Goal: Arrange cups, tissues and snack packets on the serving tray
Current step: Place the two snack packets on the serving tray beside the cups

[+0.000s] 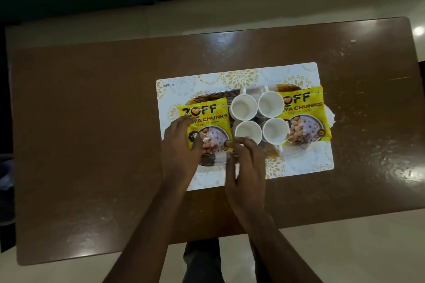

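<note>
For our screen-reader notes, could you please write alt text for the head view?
The left hand and right hand touch a yellow snack packet at the left end of a serving tray, beside four empty white cups; a second packet lies at the right end.

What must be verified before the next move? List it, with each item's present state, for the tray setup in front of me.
1. Four white handled cups upright, clustered mid-tray: ok.
2. Right yellow snack packet flat beside the cups: ok.
3. Left yellow snack packet released: not ok; left hand rests on it, right hand touches its corner.
4. White tissues on tray: cannot tell; only an edge shows past the right packet.
5. Brown-striped serving tray sits on white gold-patterned placemat: ok.
</note>
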